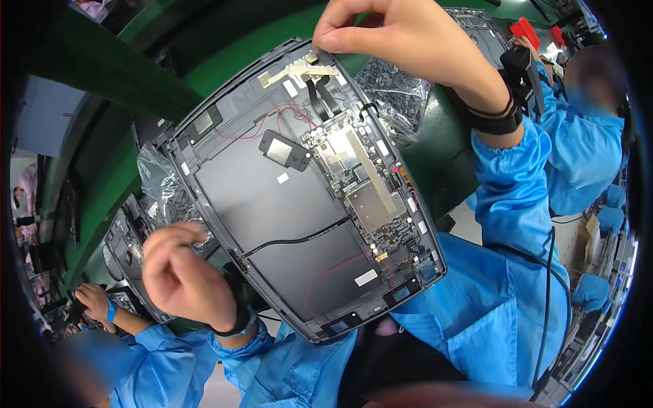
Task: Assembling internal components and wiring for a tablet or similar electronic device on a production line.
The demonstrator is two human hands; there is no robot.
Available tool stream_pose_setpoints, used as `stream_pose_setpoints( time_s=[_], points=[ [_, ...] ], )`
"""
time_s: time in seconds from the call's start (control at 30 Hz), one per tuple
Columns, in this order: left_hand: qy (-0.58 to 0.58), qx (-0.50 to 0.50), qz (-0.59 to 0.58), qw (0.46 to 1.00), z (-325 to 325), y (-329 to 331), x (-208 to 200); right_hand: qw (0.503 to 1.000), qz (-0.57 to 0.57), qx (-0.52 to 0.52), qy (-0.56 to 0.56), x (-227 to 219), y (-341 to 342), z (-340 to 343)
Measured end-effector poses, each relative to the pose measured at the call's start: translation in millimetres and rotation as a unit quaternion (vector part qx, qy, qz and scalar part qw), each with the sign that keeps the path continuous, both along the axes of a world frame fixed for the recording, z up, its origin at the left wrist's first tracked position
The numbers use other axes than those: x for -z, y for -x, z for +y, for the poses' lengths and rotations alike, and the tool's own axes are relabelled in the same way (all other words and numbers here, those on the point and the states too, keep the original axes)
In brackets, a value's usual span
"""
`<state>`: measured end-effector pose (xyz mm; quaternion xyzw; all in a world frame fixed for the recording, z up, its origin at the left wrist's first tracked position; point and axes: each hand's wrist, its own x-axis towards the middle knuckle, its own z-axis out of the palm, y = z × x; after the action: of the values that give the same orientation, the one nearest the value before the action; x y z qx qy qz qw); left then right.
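An opened tablet housing (292, 204) lies tilted before me, its dark grey inside facing up. Along its right side runs a circuit board (371, 190) with a strip of beige tape. Loose on the housing is a small black speaker module (284, 150) with thin red wires (272, 112). A black cable (299, 240) crosses the lower half. My right hand (388, 30) is closed, thumb and fingertips pinched at the far edge beside beige tape (320, 70); what they grip is hidden. My left hand (183, 275), fingers curled and motion-blurred, hovers by the left edge.
Clear plastic bags of small dark parts (393, 95) lie beyond the right edge and at left (160, 180). Other device housings (129, 251) stand along the green bench (231, 51). Co-workers in blue smocks sit at right (585, 156) and lower left (156, 360).
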<state>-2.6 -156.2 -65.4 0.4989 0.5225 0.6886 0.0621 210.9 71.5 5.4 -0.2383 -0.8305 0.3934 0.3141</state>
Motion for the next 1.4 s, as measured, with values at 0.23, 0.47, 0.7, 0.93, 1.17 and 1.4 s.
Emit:
stream_pose_setpoints(
  time_s=[0.23, 0.47, 0.7, 0.93, 1.17, 1.4],
  points=[
    [0.047, 0.121, 0.065, 0.989, 7.8, -26.9, -10.7, 0.987, -0.152, -0.009, 0.050, -8.0, 15.8, -2.7],
    [0.057, 0.132, 0.057, 0.988, 6.7, -22.8, -4.0, 0.959, -0.261, -0.008, -0.112, -7.3, 26.1, -13.0],
    [0.048, 0.147, -0.025, 0.988, 9.6, -23.6, -2.8, 0.953, -0.285, -0.035, -0.101, -40.9, 33.4, -24.4],
    [0.167, 0.242, -0.164, 0.942, 1.4, 7.1, -36.3, 0.985, -0.086, 0.086, -0.126, -40.2, 29.9, -60.9],
    [0.189, 0.218, -0.152, 0.945, 2.3, -3.4, -79.6, 0.989, 0.009, -0.142, 0.039, -28.4, 40.0, -105.2],
    [0.172, 0.226, -0.133, 0.950, 11.2, -17.5, -84.9, 0.990, 0.039, -0.129, 0.047, -31.8, 28.4, -102.4]
  ],
)
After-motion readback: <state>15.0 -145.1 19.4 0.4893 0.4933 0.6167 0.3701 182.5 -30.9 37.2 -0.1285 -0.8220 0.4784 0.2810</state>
